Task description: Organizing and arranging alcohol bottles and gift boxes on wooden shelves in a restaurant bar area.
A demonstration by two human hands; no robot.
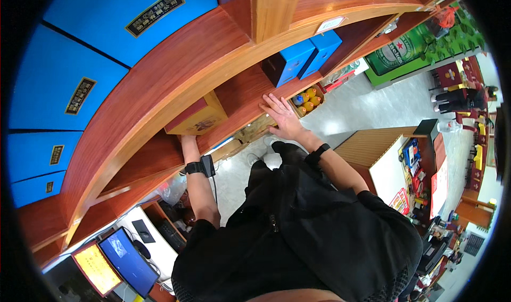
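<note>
A maroon and gold box (198,116) sits on the middle wooden shelf (242,93). My left hand (188,140) reaches in against the near left side of that box. Its fingers are hidden behind the box, so their grip does not show. Farther right, my right hand (283,118) rests on the shelf's front edge, fingers spread and holding nothing. Two blue boxes (304,59) stand on the same shelf, beyond my right hand.
Large blue boxes (114,49) line the upper shelf. A box of yellow-capped bottles (308,100) is low beyond my right hand. Monitors (128,259) stand at lower left. A slatted counter (367,147) is to the right. A person in dark clothes (463,97) is far right.
</note>
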